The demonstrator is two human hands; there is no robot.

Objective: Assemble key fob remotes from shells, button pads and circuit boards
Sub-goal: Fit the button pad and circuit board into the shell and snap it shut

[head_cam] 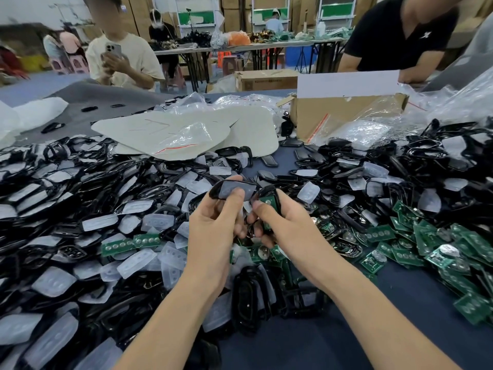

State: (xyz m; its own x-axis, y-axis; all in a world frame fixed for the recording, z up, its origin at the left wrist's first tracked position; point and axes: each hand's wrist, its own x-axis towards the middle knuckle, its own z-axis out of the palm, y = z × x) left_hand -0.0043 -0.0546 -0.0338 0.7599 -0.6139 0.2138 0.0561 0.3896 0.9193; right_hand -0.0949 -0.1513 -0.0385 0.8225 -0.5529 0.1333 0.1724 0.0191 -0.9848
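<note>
Above the blue surface (pixel 416 303) heaped with shells, pads and boards, the left hand (pixel 216 225) pinches a pad-lined black shell half (pixel 232 188), while the right hand (pixel 282 222) grips another half (pixel 269 200) bearing a green circuit board (pixel 270 202), seemingly angled for mating.

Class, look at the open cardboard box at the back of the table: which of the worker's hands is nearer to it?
Right. The right hand sits below the cardboard box, slightly left of it; the left hand is farther left.
</note>
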